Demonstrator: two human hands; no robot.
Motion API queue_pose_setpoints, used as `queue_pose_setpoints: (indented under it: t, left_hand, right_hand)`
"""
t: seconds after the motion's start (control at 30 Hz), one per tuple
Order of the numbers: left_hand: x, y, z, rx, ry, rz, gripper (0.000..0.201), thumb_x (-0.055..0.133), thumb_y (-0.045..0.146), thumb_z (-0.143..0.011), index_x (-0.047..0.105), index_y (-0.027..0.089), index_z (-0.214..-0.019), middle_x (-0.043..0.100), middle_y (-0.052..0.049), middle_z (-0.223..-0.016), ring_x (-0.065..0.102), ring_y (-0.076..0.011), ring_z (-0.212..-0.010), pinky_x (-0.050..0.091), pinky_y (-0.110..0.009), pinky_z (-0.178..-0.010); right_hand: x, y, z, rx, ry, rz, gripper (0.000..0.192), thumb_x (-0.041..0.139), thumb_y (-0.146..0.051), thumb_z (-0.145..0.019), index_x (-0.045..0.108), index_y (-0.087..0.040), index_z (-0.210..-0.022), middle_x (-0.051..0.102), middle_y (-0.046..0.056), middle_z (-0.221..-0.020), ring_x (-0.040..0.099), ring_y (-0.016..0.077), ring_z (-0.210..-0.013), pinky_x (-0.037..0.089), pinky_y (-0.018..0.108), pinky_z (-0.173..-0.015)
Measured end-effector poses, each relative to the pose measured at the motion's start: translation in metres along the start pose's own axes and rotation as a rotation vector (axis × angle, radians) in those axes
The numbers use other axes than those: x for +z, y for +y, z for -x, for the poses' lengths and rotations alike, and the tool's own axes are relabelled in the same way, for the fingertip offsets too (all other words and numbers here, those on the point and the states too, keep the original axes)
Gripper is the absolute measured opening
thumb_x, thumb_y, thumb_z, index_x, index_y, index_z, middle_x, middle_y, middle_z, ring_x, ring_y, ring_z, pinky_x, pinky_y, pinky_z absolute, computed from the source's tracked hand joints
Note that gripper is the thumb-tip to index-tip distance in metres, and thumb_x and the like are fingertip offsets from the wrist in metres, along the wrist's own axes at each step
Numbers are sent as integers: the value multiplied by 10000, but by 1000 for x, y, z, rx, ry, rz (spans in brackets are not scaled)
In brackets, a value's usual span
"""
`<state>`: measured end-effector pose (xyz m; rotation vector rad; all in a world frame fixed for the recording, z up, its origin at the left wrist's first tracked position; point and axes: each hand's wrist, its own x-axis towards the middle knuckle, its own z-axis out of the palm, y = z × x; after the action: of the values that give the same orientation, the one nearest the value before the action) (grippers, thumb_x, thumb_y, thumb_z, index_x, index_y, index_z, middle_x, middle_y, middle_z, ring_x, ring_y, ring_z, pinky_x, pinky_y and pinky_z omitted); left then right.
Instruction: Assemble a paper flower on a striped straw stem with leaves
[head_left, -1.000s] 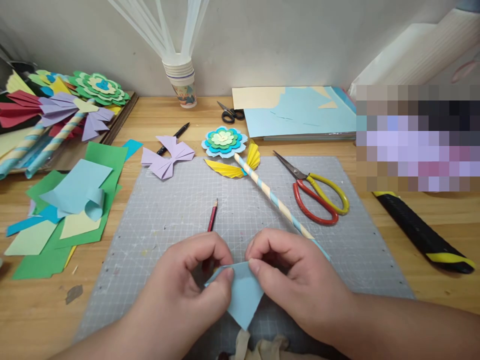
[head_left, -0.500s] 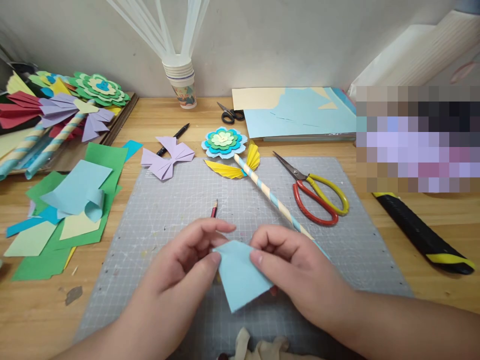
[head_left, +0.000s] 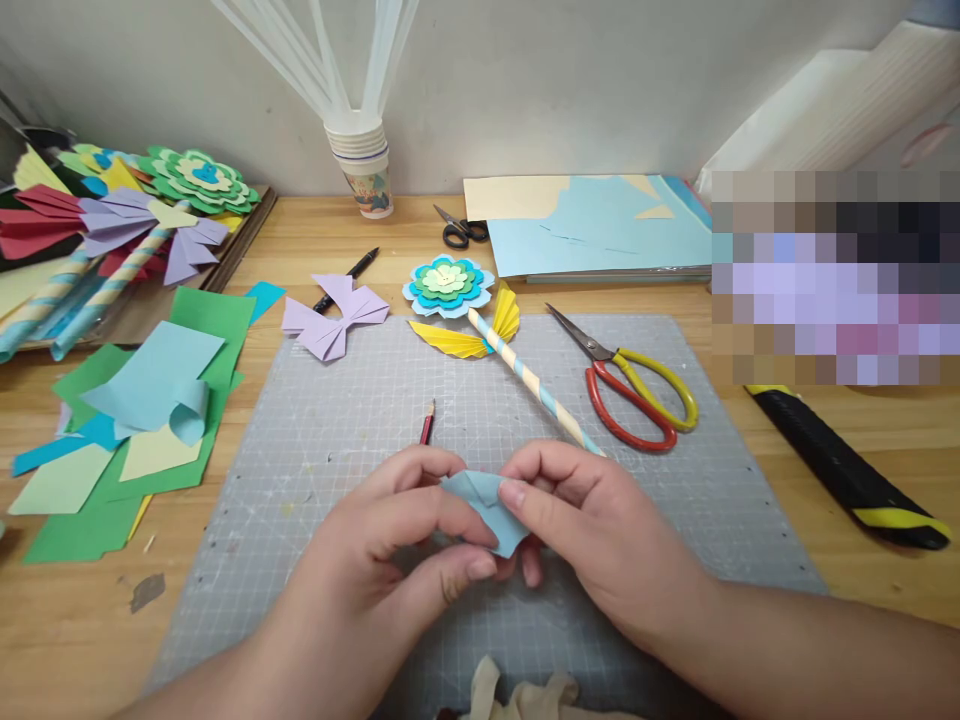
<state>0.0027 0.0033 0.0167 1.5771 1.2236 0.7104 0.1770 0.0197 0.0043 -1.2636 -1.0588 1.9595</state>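
Note:
Between my two hands, above the grey cutting mat, is a small piece of light blue paper. My right hand pinches its right edge between thumb and fingers. My left hand has its fingers curled about the left and lower part, the index finger lying across the paper and the thumb below. A crease shows near the paper's top. Beyond the hands lies a paper flower on a striped paper stem with pleated yellow leaves. A short pencil rests just past my left hand.
Red-and-yellow-handled scissors lie on the mat's right. A purple paper bow and a black pen are at the back left. Paper scraps pile up at left. A cup stack holds straws; small scissors lie near blue sheets.
The blue paper has tipped and now shows less of its face. My left thumb has moved down off its upper corner, and my left index finger has come across it.

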Motion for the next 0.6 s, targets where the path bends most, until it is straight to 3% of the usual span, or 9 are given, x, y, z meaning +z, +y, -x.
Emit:
queue_pose_setpoints:
  t: [0.17,0.37,0.6]
  left_hand:
    - [2,2,0,-161,81,149,116,713,222,-720,638,210,-633,623,-9,-922,603,-169,-876,461,-222,-628]
    - [3,4,-1,-286,120,369,186,704,190,-718,545,189,-621,608,21,-764,596,-113,-698,493,-214,-628]
    - [4,3,-4,-334,104,518,213,723,185,-709,534,168,-613,622,24,-722,581,-91,-639,496,-192,-588]
  right_hand:
    - [4,1,4,-41,-39,20,142,639,-281,-765,574,-176,-694,577,-39,-589,547,75,-529,450,176,-493]
    - [5,3,8,-60,-71,45,134,601,-297,-806,607,-184,-735,585,-18,-638,567,99,-594,476,207,-547]
    - [4,3,9,-87,-70,94,132,578,-279,-813,615,-183,-732,570,-15,-637,555,102,-595,472,212,-558]
